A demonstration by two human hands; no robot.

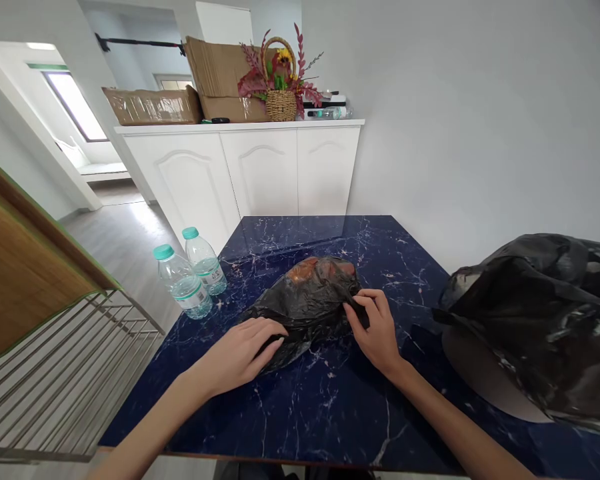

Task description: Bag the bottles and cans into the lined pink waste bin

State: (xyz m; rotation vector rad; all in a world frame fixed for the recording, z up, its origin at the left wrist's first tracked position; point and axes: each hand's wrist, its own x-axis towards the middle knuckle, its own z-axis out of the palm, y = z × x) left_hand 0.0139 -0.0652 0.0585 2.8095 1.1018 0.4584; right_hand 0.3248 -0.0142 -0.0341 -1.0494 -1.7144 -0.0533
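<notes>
A thin black plastic bag (307,300) lies on the blue marble-patterned table (325,407) in front of me. Orange-brown contents show dimly through its far side; their kind I cannot make out. My left hand (253,350) is closed on the bag's near left edge, fingers over the plastic and thumb beside them. At the right end, my right hand (375,323) pinches a gathered piece of the plastic between thumb and fingers.
Two clear bottles with teal caps, a nearer bottle (184,283) and a farther bottle (205,263), stand at the left table edge. A large black bag (545,320) sits at right. Beyond the table is a white cabinet (265,167) bearing cardboard boxes and a flower basket (281,105). A metal rack (70,373) stands left.
</notes>
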